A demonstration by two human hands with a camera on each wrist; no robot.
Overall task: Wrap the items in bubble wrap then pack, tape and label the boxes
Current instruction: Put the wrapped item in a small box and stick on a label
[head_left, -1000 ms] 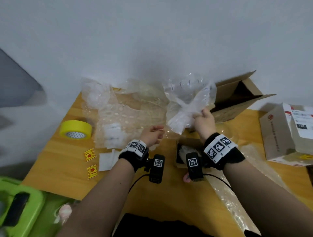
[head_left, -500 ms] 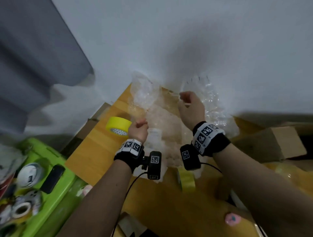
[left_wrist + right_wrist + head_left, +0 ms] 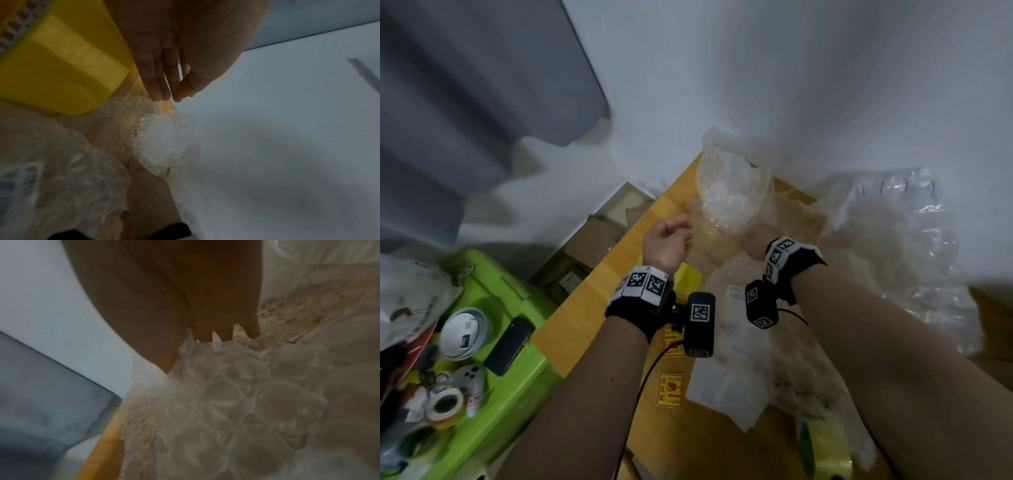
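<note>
A crumpled sheet of small-bubble wrap [image 3: 729,192] lies at the far left corner of the wooden table [image 3: 582,329], against the wall. My right hand [image 3: 755,245] is tucked under it. In the right wrist view the right hand [image 3: 222,334] has its fingertips [image 3: 252,333] curled into the edge of the bubble wrap [image 3: 226,394]. My left hand [image 3: 667,240] hovers just left of the wrap. The left hand [image 3: 170,97] has relaxed fingers close together and holds nothing. A yellow tape roll [image 3: 61,65] lies under the left wrist.
Large air-cushion film [image 3: 893,246] covers the table's right side. White paper sheets [image 3: 736,383] and yellow warning labels [image 3: 669,389] lie near my forearms. A green bin [image 3: 524,301] with a phone [image 3: 508,346] and tape rolls stands left of the table. The wall is close behind.
My view swung left, so the cardboard boxes left it. The right hand let go of the air-cushion film and went into the small-bubble wrap. The left hand lifted off the wrap.
</note>
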